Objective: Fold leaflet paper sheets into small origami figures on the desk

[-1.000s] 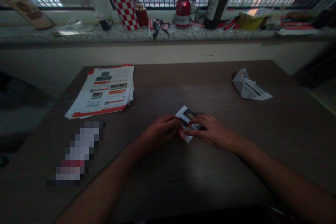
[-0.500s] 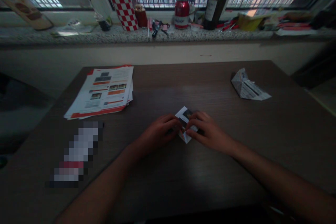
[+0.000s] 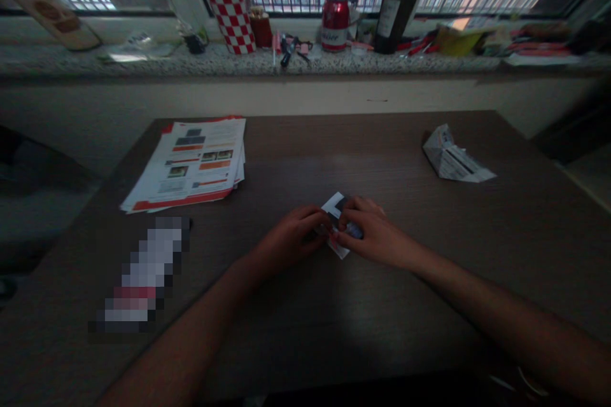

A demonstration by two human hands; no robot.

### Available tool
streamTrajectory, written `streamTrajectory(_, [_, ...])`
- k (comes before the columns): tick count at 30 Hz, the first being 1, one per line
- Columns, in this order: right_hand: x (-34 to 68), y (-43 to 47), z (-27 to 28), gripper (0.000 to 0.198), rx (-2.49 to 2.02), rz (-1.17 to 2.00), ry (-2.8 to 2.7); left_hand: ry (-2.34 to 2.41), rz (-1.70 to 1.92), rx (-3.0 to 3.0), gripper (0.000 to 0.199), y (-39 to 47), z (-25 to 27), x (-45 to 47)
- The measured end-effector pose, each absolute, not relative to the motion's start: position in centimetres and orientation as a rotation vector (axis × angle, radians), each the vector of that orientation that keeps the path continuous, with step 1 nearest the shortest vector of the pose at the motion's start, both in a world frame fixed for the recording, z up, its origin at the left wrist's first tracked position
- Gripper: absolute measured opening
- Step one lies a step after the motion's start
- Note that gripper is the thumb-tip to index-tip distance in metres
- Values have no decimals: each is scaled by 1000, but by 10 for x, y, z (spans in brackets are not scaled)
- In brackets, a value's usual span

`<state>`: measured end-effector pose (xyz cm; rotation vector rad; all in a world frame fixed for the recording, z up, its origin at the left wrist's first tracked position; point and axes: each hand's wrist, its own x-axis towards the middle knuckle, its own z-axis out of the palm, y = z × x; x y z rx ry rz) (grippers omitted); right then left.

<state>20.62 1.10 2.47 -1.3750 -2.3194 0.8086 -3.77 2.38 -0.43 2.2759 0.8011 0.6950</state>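
A small folded piece of printed paper [image 3: 334,205], white with dark and orange patches, lies on the brown table between my hands. My left hand [image 3: 301,232] holds its left side, fingers bent and pressed together at the edge. From the right, my right hand [image 3: 370,229] pinches the paper with thumb and curled fingers near its middle. The fingers of both hands hide much of the paper, so its exact folds cannot be made out.
A stack of printed sheets [image 3: 191,165] lies at the table's back left, with a blurred-out oblong object [image 3: 146,273] nearer me. A folded paper shape [image 3: 456,156] stands at the back right. Beyond the table, the windowsill [image 3: 167,67] carries a red can [image 3: 335,24] and a dark bottle [image 3: 394,13].
My right hand's fingers have curled in more tightly on the paper, covering more of its right side. My left hand has stayed nearly in place. The whole view has shifted slightly.
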Motion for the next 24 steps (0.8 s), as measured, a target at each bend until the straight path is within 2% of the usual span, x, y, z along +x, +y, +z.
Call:
streamTrajectory(12, [211, 24, 26, 14, -1229, 941, -2414, 797, 685, 2243, 17, 25, -4, -38])
streamTrajectory(17, [217, 30, 26, 20, -1112, 1016, -2435, 799, 697, 2239, 17, 25, -3, -38])
streamTrajectory(24, [214, 27, 27, 19, -1212, 951, -2448, 763, 697, 2213, 21, 25, 0, -39])
